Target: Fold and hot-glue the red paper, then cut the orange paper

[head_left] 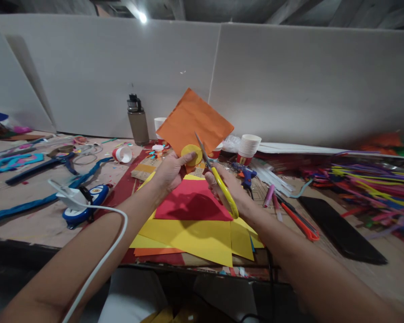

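Observation:
My left hand [173,169] pinches a square orange sheet [193,119] at its lower corner, with a round yellow disc [195,151] pressed against it under my thumb. The sheet stands up with one corner at the top. In my right hand [221,181] are scissors with yellow handles [226,190]; their blades point up and left, beside the disc and over the orange sheet. Whether the blades touch the paper is unclear. Below both hands lies a red sheet [191,204] on top of several yellow sheets [195,235].
A bottle [138,125] and stacked paper cups [249,147] stand toward the white panels. On the right are a blue glue gun [246,176], an orange-handled tool [299,220], a black phone [343,229] and colourful pipe cleaners [384,184]. A white cable [121,233] crosses my left forearm.

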